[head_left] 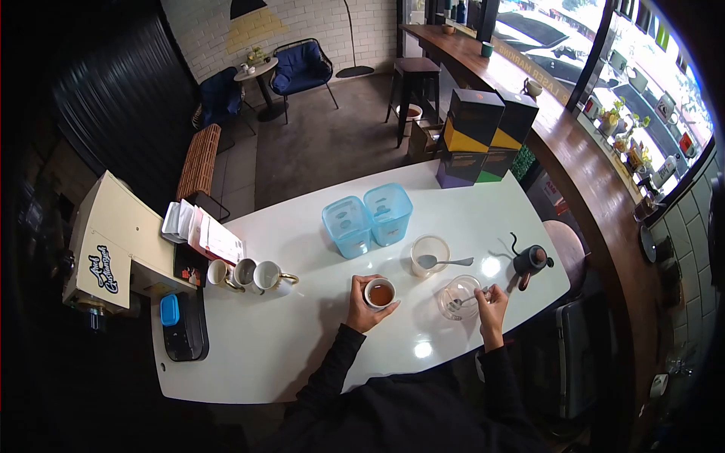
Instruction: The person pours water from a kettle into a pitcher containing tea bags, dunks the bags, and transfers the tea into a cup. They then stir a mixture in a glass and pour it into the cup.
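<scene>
My left hand [364, 308] is wrapped round a small white cup [369, 305] of brown liquid, on or just above the white table. Pinched in my right hand [493, 308] is the handle of a metal spoon [466, 300], its bowl down inside a clear plastic cup [447, 308]. Behind that cup stands a second clear plastic container [416, 264] with another spoon [451, 262] resting in it. Two translucent blue containers [349, 234] stand side by side farther back. To the right is a dark gooseneck kettle [530, 260].
Three mugs [268, 278] stand left on the white table [272, 347], near papers [215, 234] and a cream machine [109, 241]. A blue-lidded item [170, 309] sits on its black tray. Stacked dark boxes [474, 128] occupy the far right corner, beside a wooden counter [559, 147].
</scene>
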{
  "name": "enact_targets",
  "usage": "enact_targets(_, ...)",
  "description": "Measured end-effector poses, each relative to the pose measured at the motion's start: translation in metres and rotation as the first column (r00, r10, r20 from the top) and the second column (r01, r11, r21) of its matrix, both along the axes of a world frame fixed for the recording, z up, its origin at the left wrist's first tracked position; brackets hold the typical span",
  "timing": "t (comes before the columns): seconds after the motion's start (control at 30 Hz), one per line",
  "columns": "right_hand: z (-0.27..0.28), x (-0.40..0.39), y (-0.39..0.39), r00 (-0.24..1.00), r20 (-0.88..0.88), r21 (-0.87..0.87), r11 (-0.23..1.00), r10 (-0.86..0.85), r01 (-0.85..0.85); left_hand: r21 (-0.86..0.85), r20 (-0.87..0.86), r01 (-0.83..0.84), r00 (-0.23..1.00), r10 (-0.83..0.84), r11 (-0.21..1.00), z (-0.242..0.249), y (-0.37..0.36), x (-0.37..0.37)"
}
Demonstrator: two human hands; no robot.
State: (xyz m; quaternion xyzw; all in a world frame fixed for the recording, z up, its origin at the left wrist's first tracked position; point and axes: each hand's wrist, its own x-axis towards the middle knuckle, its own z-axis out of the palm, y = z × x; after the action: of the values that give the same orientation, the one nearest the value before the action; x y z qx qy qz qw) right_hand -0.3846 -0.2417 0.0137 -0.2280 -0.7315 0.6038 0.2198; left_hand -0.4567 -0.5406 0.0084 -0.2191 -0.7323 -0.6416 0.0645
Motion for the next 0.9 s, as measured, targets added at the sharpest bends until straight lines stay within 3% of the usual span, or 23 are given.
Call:
enact_targets(0.47,-0.015,-0.001,0.005,0.992,-0.052,-0.047,0.992,-0.118,0.115,-0.020,0.044,-0.037,0.998,0.038,0.999,-0.003,0.008,-0.002)
enact_targets(0.63,-0.004,-0.004,0.000,0.994,-0.080,0.127,0.988,-0.078,0.088,-0.039,0.060,-0.027,0.998,0.029,0.999,-0.004,0.009,-0.002)
enact_targets(0.77,0.012,0.000,0.003,0.999,0.022,0.110,0.994,-0.029,0.026,-0.034,0.030,0.008,1.000,-0.007,0.999,-0.010,0.009,-0.006)
enact_targets(0.83,0.005,0.003,0.011,0.995,-0.098,0.299,0.953,-0.010,0.039,-0.029,0.042,0.022,0.999,-0.021,0.999,-0.006,0.010,-0.005)
enact_targets(0.9,0.003,0.006,0.016,0.995,-0.097,0.295,0.955,-0.013,0.041,-0.069,0.081,0.031,0.996,-0.025,0.997,0.001,0.009,-0.004)
